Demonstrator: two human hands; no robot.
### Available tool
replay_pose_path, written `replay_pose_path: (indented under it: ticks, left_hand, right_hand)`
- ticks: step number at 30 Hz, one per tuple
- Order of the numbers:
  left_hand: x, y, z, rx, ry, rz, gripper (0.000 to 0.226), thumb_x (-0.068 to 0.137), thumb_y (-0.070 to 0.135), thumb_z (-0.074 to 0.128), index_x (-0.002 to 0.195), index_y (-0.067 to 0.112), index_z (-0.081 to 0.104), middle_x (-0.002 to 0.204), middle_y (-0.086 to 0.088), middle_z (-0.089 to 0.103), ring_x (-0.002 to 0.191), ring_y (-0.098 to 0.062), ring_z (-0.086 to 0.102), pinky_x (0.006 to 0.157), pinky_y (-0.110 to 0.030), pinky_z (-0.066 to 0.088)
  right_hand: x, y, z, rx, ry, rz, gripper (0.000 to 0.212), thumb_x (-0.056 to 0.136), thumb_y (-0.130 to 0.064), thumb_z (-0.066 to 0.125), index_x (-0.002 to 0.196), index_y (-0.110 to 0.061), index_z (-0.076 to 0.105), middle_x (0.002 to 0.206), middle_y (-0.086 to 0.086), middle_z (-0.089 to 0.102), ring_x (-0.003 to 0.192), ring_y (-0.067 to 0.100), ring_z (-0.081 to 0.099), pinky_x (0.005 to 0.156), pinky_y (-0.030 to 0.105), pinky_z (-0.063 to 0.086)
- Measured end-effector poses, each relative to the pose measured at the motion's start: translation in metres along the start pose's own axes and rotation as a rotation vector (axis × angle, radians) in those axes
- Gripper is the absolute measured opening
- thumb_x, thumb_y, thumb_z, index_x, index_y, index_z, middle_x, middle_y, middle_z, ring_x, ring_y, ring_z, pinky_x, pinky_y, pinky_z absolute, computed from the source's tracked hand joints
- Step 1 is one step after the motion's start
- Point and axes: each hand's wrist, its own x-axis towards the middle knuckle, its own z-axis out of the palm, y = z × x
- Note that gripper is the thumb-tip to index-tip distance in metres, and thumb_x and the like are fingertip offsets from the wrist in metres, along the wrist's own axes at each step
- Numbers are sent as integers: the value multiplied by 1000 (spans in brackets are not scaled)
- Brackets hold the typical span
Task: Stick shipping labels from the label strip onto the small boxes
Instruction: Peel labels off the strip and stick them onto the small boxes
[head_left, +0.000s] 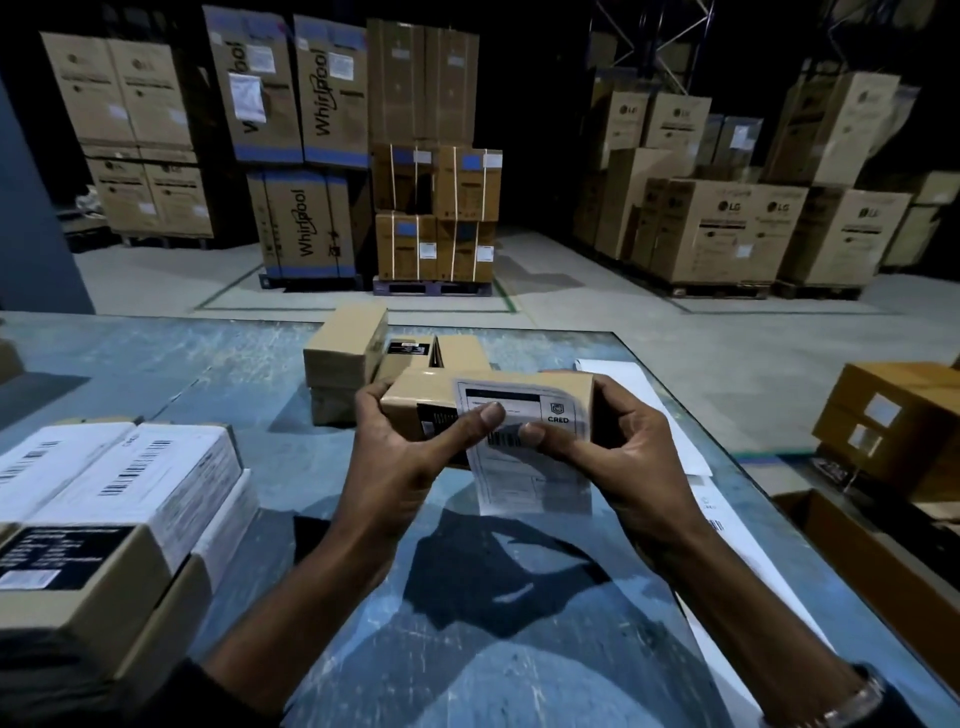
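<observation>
Small box (415, 402), long axis crosswise, gripped between left hand (400, 452) and right hand (618, 441); both thumbs press label (524, 441), its lower end apparently overhanging the box's near edge; bare table (467, 597) below.

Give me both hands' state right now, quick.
Left hand: grips the small box, thumb pressing the shipping label.
Right hand: grips the box's other end, thumb on the label.
</observation>
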Motion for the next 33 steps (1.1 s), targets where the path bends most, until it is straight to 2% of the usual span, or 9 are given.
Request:
replay_pose_path:
  ticks: [6,8,15,22,26,27,29,31,33]
  left_hand:
    - [-10,5,7,-17,45,91,112,47,62,92,140,33,38,127,13,67,118,-1,64,112,-40,51]
    - [-13,4,11,-39,73,111,109,49,59,93,139,32,39,124,13,69,114,3,65,109,-38,54]
    - [-27,4,22,-138,154,150,101,54,51,94,136,26,42,119,11,71,112,-6,70,101,-39,58]
    - [-35,10,28,-192,182,183,93,55,40,95,130,28,42,113,20,71,109,-3,70,89,-21,58]
    - [-36,11,31,-196,267,213,86,56,32,98,119,37,40,110,18,68,104,-3,71,85,-24,60]
    - [-37,11,31,-201,288,219,86,55,36,98,119,37,40,112,15,67,105,-5,72,85,-27,61]
    - [-39,12,31,-216,318,220,85,58,40,99,119,35,40,117,8,66,107,-8,72,86,-29,61]
    - [-39,13,31,-235,340,216,81,68,38,97,123,30,38,120,2,65,106,-7,72,85,-26,61]
    - [-37,13,31,-235,378,197,65,80,35,84,125,25,37,119,0,66,102,-5,73,80,-23,61]
  right_hand:
    - [-5,0,4,14,44,-56,49,70,-48,91,107,-20,75,108,4,81,102,24,77,87,43,65]
    - [-7,3,6,-6,50,-74,48,76,-46,88,107,-14,72,105,7,80,100,28,76,85,45,64]
    - [-16,8,18,-78,51,-154,26,93,-33,76,105,-14,63,94,-4,71,89,12,71,75,23,56]
    - [-25,1,28,-78,99,-231,21,98,-28,70,109,-14,59,92,-15,71,88,6,72,74,15,54]
    - [-27,1,35,-134,54,-187,27,113,-10,47,86,-13,53,69,-14,60,75,5,63,63,7,49]
    - [-24,4,35,-39,57,-124,28,112,-6,46,89,-20,54,70,-25,63,76,-1,65,63,3,47]
    - [-22,7,34,25,59,-48,24,112,-11,49,97,-30,55,81,-34,69,80,-13,67,66,2,47]
    - [-24,12,28,-11,79,-55,20,113,-28,43,101,-26,59,87,-23,73,81,-5,69,68,7,49]
    - [-22,12,24,-62,63,-88,39,112,-44,34,108,-22,66,94,-12,78,87,4,73,74,13,52]
